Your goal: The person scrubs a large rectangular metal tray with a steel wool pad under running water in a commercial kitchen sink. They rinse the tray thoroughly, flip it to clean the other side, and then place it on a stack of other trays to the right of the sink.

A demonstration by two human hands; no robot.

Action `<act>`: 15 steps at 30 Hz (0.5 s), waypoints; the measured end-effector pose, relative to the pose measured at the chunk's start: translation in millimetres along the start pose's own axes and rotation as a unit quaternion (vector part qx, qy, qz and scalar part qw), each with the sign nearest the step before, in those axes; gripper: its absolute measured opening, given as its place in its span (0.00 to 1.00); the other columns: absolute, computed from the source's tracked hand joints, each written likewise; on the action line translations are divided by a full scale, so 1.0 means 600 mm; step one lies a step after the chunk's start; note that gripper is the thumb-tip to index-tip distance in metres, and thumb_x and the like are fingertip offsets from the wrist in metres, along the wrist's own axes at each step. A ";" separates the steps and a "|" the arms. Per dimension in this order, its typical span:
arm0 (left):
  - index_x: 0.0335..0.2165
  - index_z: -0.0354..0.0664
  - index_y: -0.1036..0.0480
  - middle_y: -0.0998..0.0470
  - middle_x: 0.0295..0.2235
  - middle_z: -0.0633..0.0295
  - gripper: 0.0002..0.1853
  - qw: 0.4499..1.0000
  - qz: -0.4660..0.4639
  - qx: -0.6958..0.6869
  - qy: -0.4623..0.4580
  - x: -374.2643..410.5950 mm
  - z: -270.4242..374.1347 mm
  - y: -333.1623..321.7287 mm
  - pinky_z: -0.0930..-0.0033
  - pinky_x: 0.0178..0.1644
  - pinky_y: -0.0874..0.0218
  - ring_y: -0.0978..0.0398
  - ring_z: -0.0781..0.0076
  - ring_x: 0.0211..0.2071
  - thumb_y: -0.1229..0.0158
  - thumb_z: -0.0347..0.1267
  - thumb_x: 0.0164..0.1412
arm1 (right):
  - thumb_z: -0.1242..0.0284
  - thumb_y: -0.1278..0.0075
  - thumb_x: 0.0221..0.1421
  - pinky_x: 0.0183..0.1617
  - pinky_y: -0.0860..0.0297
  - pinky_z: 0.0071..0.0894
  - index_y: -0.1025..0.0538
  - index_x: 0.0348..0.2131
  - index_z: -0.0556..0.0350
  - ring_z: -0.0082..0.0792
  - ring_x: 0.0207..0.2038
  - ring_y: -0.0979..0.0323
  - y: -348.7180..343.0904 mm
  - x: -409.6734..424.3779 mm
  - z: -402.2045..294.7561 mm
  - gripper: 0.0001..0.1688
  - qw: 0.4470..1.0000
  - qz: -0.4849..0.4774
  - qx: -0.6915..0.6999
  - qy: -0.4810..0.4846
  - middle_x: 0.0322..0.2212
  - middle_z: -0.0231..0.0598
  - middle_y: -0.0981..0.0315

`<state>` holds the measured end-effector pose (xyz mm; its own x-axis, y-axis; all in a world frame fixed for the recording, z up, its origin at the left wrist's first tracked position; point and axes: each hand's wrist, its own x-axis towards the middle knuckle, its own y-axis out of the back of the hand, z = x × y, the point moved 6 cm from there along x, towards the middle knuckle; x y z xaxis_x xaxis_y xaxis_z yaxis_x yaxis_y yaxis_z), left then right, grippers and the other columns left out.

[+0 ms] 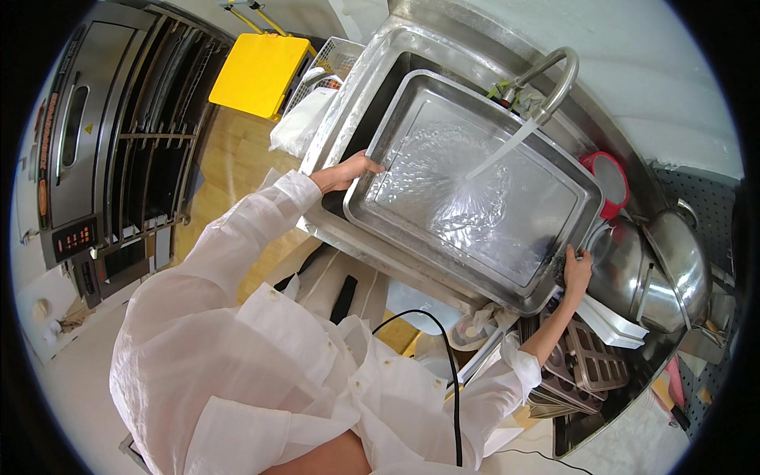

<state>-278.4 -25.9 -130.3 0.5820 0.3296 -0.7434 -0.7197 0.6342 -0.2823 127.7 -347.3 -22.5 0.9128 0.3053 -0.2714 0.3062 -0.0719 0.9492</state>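
A large rectangular stainless-steel tray [409, 237] lies tilted over a steel sink [332, 142]. Water [502, 151] pours from a curved faucet [568, 77] and spreads across the tray's floor. My left hand [350, 171] grips the tray's left rim, thumb over the edge and the other fingers hidden beneath. At the lower right corner, my right hand [577, 273] is at the rim with a dark scouring pad [557, 270] against the tray; most of the pad is hidden.
Right of the sink stand a red-rimmed container [605, 184], steel bowls [665, 267], white trays [611, 323] and stacked baking moulds [594, 362]. A yellow folding cart [255, 74] and a white bag [303, 122] sit left of the sink. An oven [89, 130] with racks is farther left.
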 end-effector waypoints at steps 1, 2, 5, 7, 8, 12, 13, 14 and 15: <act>0.44 0.32 0.38 0.32 0.41 0.54 0.21 1.000 0.006 0.000 0.005 0.002 -0.003 0.004 0.64 0.45 0.40 0.33 0.65 0.42 0.47 0.24 0.48 | 0.53 0.53 0.45 0.45 0.38 0.42 0.31 0.41 0.60 0.54 0.43 0.34 0.000 0.002 -0.003 0.32 1.000 -0.008 -0.006 0.001 0.37 0.56 0.30; 0.44 0.32 0.38 0.32 0.41 0.54 0.21 1.000 0.011 0.001 0.010 0.006 -0.004 0.010 0.64 0.45 0.40 0.33 0.66 0.42 0.47 0.24 0.48 | 0.52 0.54 0.45 0.45 0.38 0.42 0.31 0.41 0.60 0.54 0.43 0.34 -0.002 0.003 -0.007 0.32 1.000 -0.015 -0.011 0.002 0.37 0.57 0.31; 0.43 0.32 0.39 0.31 0.39 0.54 0.21 0.999 0.046 0.009 0.019 0.002 -0.007 0.015 0.64 0.42 0.38 0.32 0.65 0.40 0.46 0.24 0.48 | 0.52 0.54 0.45 0.46 0.39 0.42 0.31 0.42 0.61 0.53 0.43 0.34 -0.004 0.006 -0.017 0.33 0.999 -0.027 -0.012 0.021 0.38 0.57 0.31; 0.44 0.33 0.40 0.31 0.39 0.54 0.22 0.996 0.089 0.016 0.020 -0.018 0.004 0.018 0.64 0.42 0.37 0.31 0.64 0.39 0.46 0.24 0.47 | 0.51 0.54 0.45 0.47 0.39 0.42 0.32 0.42 0.62 0.53 0.44 0.34 -0.005 0.002 -0.035 0.34 0.999 -0.037 -0.020 0.017 0.38 0.57 0.31; 0.46 0.33 0.43 0.33 0.40 0.53 0.26 0.999 0.049 0.013 0.019 0.006 -0.023 0.045 0.64 0.42 0.37 0.32 0.63 0.39 0.46 0.24 0.47 | 0.51 0.55 0.45 0.47 0.39 0.42 0.32 0.42 0.62 0.53 0.44 0.34 -0.008 0.003 -0.042 0.34 0.999 -0.035 -0.023 0.024 0.38 0.57 0.31; 0.48 0.33 0.45 0.34 0.41 0.52 0.27 0.993 0.101 0.032 0.043 -0.024 -0.017 0.059 0.64 0.44 0.39 0.34 0.65 0.42 0.48 0.24 0.47 | 0.51 0.55 0.45 0.46 0.38 0.42 0.32 0.42 0.64 0.54 0.43 0.33 -0.010 -0.002 -0.064 0.35 0.997 -0.058 -0.033 0.029 0.37 0.58 0.30; 0.48 0.33 0.45 0.34 0.41 0.52 0.28 0.994 0.097 0.034 0.030 -0.030 -0.021 0.069 0.64 0.44 0.39 0.34 0.64 0.42 0.48 0.24 0.47 | 0.51 0.55 0.45 0.46 0.38 0.43 0.32 0.41 0.65 0.54 0.42 0.33 -0.012 -0.005 -0.070 0.35 0.997 -0.066 -0.033 0.036 0.37 0.58 0.30; 0.48 0.33 0.45 0.34 0.41 0.52 0.28 0.995 0.092 0.035 0.017 -0.036 -0.024 0.079 0.64 0.44 0.40 0.34 0.64 0.42 0.48 0.24 0.47 | 0.51 0.55 0.45 0.47 0.38 0.43 0.32 0.41 0.66 0.55 0.43 0.33 -0.014 -0.008 -0.079 0.36 0.996 -0.077 -0.035 0.040 0.37 0.59 0.31; 0.49 0.32 0.46 0.34 0.41 0.52 0.29 0.995 0.087 0.038 0.004 -0.042 -0.023 0.085 0.63 0.44 0.40 0.35 0.64 0.42 0.48 0.24 0.46 | 0.51 0.55 0.45 0.47 0.38 0.44 0.32 0.42 0.67 0.55 0.43 0.33 -0.022 -0.011 -0.083 0.36 0.995 -0.088 -0.036 0.043 0.37 0.60 0.31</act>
<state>-335.0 -11.6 -134.4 0.4474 0.4342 -0.7819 -0.7790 0.6187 -0.1022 104.3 -300.8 -25.6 0.8189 0.3877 -0.4232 0.4369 0.0570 0.8977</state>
